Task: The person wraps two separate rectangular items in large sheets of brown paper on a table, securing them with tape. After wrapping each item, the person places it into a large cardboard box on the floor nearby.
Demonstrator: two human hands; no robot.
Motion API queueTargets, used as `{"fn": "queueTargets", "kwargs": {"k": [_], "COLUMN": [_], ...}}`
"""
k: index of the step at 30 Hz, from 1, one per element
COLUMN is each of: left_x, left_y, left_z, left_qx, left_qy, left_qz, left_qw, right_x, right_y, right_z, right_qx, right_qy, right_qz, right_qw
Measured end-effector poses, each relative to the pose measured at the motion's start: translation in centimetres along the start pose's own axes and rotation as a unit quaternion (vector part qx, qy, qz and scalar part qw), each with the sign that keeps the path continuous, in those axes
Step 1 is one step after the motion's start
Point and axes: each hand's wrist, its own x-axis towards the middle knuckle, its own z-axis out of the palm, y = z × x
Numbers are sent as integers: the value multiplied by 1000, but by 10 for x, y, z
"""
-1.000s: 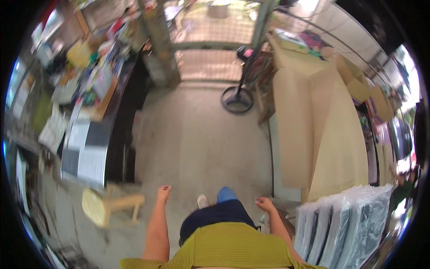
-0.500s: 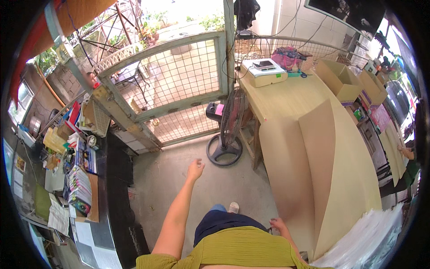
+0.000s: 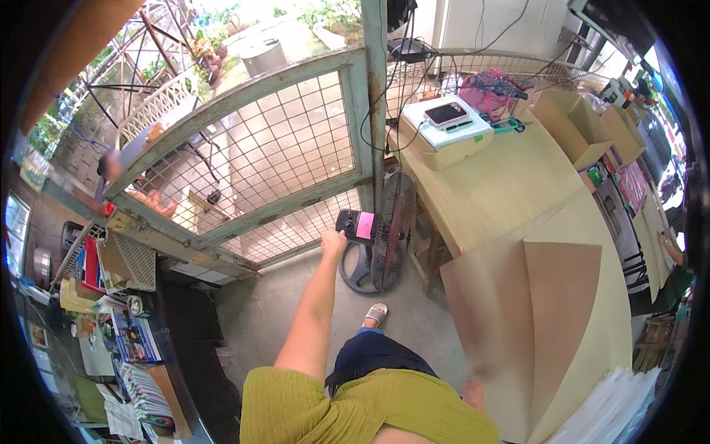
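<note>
A black stand fan (image 3: pixel 393 233) with a round ring base stands on the floor, a pink label on its rear housing. My left arm is stretched forward, and my left hand (image 3: pixel 333 241) is at the lower left edge of that housing, its fingers curled. What they grip there, if anything, is too small to make out. On my right, a brown cardboard sheet (image 3: pixel 484 318) with a raised, folded flap (image 3: pixel 560 296) lies on the long table (image 3: pixel 510 196). Low beside the sheet's near edge is my right hand (image 3: pixel 474 391), smeared by motion, its fingers unclear.
A mesh gate (image 3: pixel 259 140) stands behind the fan. On the table are a notebook with a phone (image 3: pixel 446 112), a pink bag (image 3: pixel 488 92), open cardboard boxes (image 3: pixel 569 126) and plastic-wrapped sheets (image 3: pixel 614 407). A black counter (image 3: pixel 188 318) runs along the left. Other people are beyond the gate and at far right.
I have stepped closer to the fan. My left hand has gone from hanging in the air to the fan's housing. The cardboard flap now lies lower.
</note>
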Motion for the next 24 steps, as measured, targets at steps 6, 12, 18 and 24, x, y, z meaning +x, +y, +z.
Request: {"fn": "queueTargets", "kwargs": {"k": [6, 12, 18, 24], "left_x": [70, 91, 89, 103], "left_y": [-36, -25, 2, -2], "left_z": [21, 25, 16, -13], "left_qx": [-451, -564, -348, -17], "left_qy": [-214, -200, -134, -114], "left_qz": [-302, -377, -305, -146], "left_qw": [812, 707, 876, 983], "right_x": [-42, -42, -39, -34], "right_y": [-49, -71, -54, -108], "right_z": [66, 106, 115, 112], "right_qx": [79, 91, 43, 133], "right_qy": [-50, -41, -31, -13], "right_qz": [233, 247, 135, 261], "right_qw": [968, 964, 989, 956]}}
